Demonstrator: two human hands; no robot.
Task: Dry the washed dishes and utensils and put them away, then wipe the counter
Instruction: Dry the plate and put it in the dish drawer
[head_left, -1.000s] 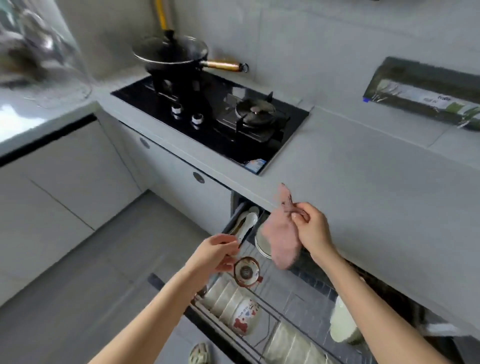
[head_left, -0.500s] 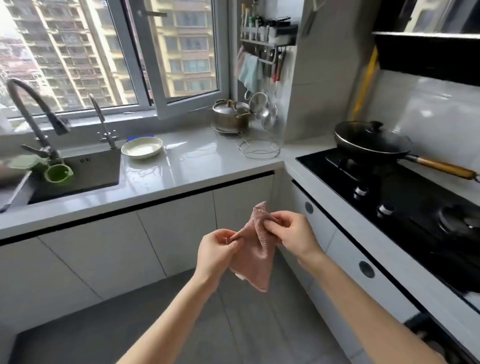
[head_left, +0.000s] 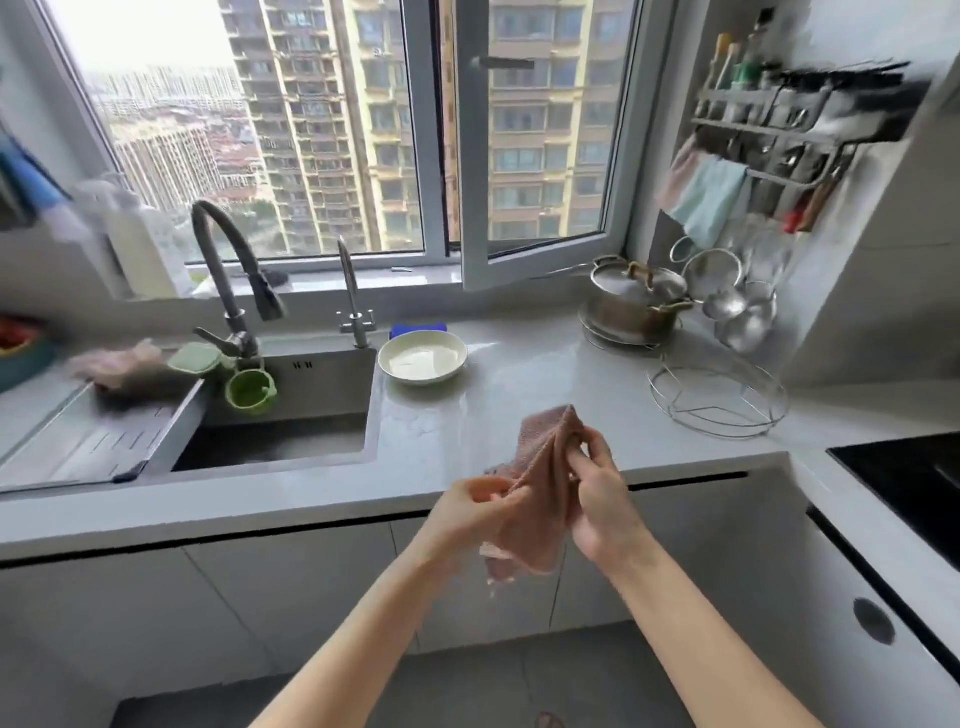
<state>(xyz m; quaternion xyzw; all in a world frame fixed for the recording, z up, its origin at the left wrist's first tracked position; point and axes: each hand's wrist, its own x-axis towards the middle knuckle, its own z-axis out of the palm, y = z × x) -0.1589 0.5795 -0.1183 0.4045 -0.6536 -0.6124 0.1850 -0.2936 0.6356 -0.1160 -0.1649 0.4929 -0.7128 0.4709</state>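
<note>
Nearest, in front of counter edge, right of stainless steel sink (head_left: 291, 415): left hand (head_left: 480, 501) pinching lower corner of pink waffle-textured cloth (head_left: 540, 467), right hand (head_left: 597, 499) gripping its upper fold. Cloth hangs between hands, long axis near vertical. Beyond: pale grey stone counter (head_left: 519, 395), glossy right of sink. Farther: shallow white round ceramic dish (head_left: 423, 357) just right of sink's back corner, up-left of grip, left hand nearer. Probably next item to dry.
</note>
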